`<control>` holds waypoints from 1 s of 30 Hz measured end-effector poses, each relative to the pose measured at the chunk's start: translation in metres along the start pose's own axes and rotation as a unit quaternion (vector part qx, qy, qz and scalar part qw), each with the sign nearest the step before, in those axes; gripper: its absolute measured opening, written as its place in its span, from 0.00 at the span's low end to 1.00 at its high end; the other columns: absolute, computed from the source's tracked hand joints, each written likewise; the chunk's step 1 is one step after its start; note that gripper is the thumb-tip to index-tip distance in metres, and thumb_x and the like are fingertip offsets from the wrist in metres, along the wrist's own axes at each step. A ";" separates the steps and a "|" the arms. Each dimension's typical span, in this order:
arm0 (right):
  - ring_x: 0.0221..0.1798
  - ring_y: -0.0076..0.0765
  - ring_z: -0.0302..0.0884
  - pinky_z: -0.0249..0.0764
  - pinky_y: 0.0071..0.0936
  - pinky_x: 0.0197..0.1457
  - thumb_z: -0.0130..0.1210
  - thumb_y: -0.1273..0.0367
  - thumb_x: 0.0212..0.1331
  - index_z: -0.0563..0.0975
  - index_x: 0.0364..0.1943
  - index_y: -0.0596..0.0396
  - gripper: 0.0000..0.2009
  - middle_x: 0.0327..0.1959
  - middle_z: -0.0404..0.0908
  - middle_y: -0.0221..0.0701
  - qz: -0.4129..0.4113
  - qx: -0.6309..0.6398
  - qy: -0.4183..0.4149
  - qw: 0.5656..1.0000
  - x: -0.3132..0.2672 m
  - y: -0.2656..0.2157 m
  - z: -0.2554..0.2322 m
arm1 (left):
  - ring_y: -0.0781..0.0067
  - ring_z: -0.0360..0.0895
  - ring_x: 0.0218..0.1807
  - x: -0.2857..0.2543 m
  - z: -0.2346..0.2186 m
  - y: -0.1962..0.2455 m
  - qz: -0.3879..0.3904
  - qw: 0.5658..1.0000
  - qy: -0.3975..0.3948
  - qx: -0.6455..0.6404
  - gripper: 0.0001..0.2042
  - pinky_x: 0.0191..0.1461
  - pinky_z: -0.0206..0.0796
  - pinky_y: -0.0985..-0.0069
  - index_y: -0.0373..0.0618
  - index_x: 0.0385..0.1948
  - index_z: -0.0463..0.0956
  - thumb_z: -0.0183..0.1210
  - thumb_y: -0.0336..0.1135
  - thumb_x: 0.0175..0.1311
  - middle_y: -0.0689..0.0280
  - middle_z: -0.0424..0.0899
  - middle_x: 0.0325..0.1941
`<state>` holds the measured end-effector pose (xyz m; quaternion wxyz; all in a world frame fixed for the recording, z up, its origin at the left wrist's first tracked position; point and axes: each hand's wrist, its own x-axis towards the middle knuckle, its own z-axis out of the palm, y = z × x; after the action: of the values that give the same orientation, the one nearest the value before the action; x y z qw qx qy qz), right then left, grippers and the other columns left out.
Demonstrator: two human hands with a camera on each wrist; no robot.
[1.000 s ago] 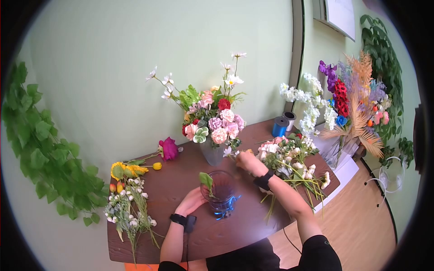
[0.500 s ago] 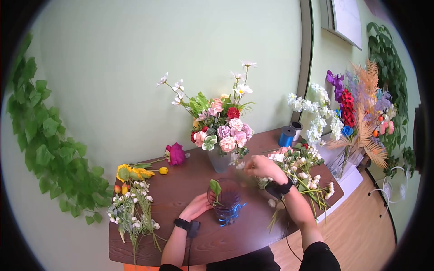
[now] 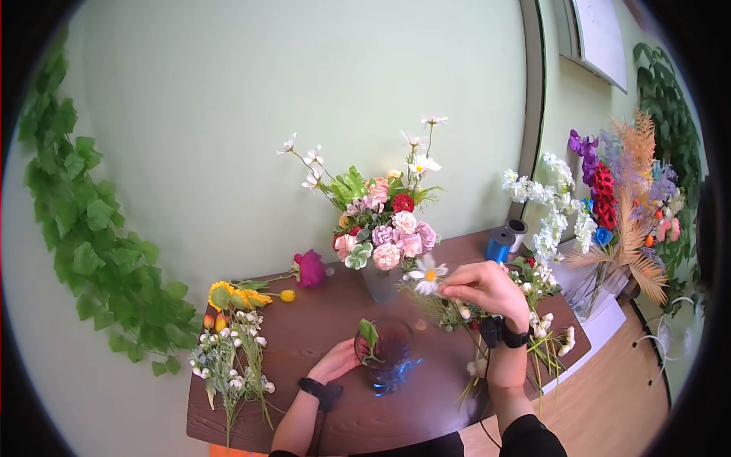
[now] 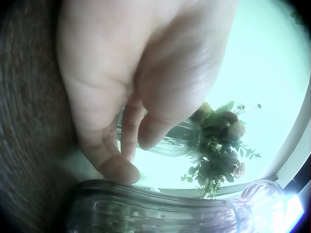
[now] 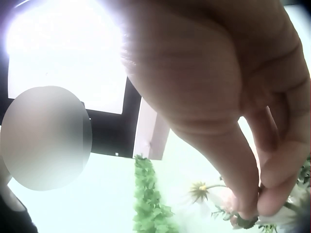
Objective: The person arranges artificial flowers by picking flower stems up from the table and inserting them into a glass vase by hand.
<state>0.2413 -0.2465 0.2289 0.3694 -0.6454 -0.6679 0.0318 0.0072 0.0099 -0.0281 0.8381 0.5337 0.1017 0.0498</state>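
Observation:
My right hand (image 3: 487, 288) pinches a white daisy with a yellow centre (image 3: 428, 276) by its stem, held above the table to the right of the flower-filled vase. In the right wrist view the thumb and fingertips (image 5: 272, 200) meet on a stem, and the daisy (image 5: 199, 190) bends out to one side. A clear glass vase (image 3: 396, 341) with a blue ribbon (image 3: 392, 378) round its lower part stands upright, a green leaf (image 3: 369, 335) inside its rim. Beside it lies my left hand (image 3: 339, 360), its relaxed fingertips right at the glass (image 4: 160, 206).
Behind stands a vase full of mixed flowers (image 3: 384, 286). Loose white blooms and stems (image 3: 539, 324) lie at the right, ribbon spools (image 3: 500, 244) behind them. Sunflowers (image 3: 240, 295), a magenta rose (image 3: 309, 268) and white-budded sprigs (image 3: 236, 365) lie left. A cable (image 3: 484, 415) trails by my right arm.
My right hand has risen from near the flowers on the table and come closer, bringing up the daisy. The left hand stays beside the glass vase. The head view has shifted a little.

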 end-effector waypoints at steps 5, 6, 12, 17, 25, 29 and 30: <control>0.30 0.24 0.80 0.74 0.23 0.34 0.64 0.74 0.60 0.85 0.38 0.64 0.06 0.29 0.84 0.32 0.053 0.104 0.106 0.987 -0.009 -0.002 -0.002 | 0.72 0.76 0.60 -0.001 0.006 0.008 -0.036 0.998 -0.001 -0.057 0.18 0.66 0.68 0.71 0.37 0.64 0.68 0.45 0.34 0.78 0.62 0.78 0.61; 0.31 0.22 0.80 0.73 0.21 0.34 0.63 0.74 0.61 0.84 0.38 0.65 0.06 0.29 0.83 0.32 0.068 0.158 0.132 0.976 -0.011 -0.005 -0.004 | 0.72 0.77 0.60 0.000 0.007 0.009 -0.041 0.998 0.005 -0.054 0.18 0.66 0.68 0.71 0.37 0.64 0.68 0.45 0.34 0.78 0.62 0.77 0.63; 0.29 0.19 0.76 0.71 0.16 0.32 0.57 0.76 0.64 0.83 0.37 0.65 0.05 0.32 0.84 0.31 0.001 0.140 0.329 0.934 -0.023 -0.014 -0.010 | 0.74 0.78 0.58 0.002 -0.010 -0.005 -0.050 0.995 -0.001 -0.085 0.17 0.64 0.70 0.74 0.37 0.61 0.71 0.45 0.34 0.77 0.62 0.79 0.61; 0.30 0.18 0.74 0.70 0.17 0.33 0.58 0.76 0.63 0.80 0.40 0.65 0.05 0.36 0.82 0.32 -0.024 0.215 0.495 0.841 -0.036 0.001 0.002 | 0.74 0.79 0.56 -0.004 -0.001 0.005 -0.063 0.995 0.008 -0.075 0.18 0.62 0.72 0.74 0.36 0.61 0.71 0.44 0.35 0.77 0.62 0.80 0.59; 0.41 0.25 0.76 0.76 0.23 0.40 0.55 0.65 0.70 0.73 0.47 0.58 0.11 0.44 0.76 0.31 -0.130 0.308 0.603 0.724 -0.054 0.017 0.011 | 0.75 0.80 0.53 -0.016 0.025 0.027 -0.082 0.992 0.061 -0.075 0.18 0.58 0.73 0.74 0.37 0.61 0.71 0.43 0.35 0.78 0.64 0.82 0.54; 0.49 0.29 0.78 0.79 0.26 0.48 0.53 0.66 0.71 0.70 0.60 0.56 0.17 0.52 0.77 0.34 -0.175 0.310 0.662 0.660 -0.072 0.042 0.012 | 0.75 0.80 0.52 -0.016 0.029 0.030 -0.079 0.991 0.083 -0.070 0.17 0.57 0.73 0.74 0.37 0.61 0.71 0.43 0.36 0.78 0.64 0.83 0.52; 0.52 0.31 0.78 0.80 0.27 0.50 0.54 0.66 0.71 0.69 0.63 0.55 0.20 0.55 0.77 0.35 -0.143 0.277 0.686 0.658 -0.080 0.049 0.010 | 0.75 0.80 0.52 -0.017 0.029 0.030 -0.081 0.991 0.077 -0.070 0.17 0.58 0.73 0.74 0.37 0.61 0.71 0.43 0.35 0.78 0.63 0.83 0.52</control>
<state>0.2688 -0.3048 0.1605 0.8841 -0.2487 -0.2695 -0.2895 -0.0022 -0.0064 0.0132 0.8644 0.4581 0.2051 0.0293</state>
